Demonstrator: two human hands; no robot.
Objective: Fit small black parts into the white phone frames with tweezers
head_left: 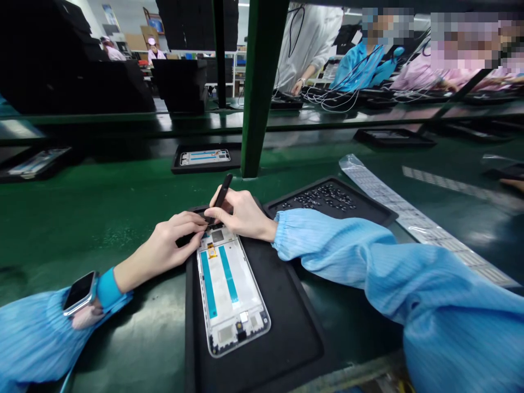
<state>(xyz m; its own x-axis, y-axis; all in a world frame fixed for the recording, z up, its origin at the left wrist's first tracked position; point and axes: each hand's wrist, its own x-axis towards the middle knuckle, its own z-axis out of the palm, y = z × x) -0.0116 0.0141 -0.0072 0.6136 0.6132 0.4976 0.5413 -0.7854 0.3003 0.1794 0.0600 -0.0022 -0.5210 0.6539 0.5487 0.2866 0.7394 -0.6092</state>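
Note:
An open phone frame [245,284], silvery with two blue strips, lies in a black tray [295,333]. At its far left corner, my left hand [172,240] has its fingers and thumb drawn together, pressed on the edge of the frame. My right hand [241,213] is closed around black tweezers [223,192], held tilted over the far end of the frame. The tweezer tips and the spot they touch are hidden behind my fingers. A small orange flex cable [212,251] shows just below my hands.
A second black tray [376,210] with many tiny black parts stands right of my right hand. Beside it lies a long clear strip [426,224] of parts. A green post [260,98] rises ahead; a tray with another phone frame [204,157] sits left of it. Co-workers sit beyond.

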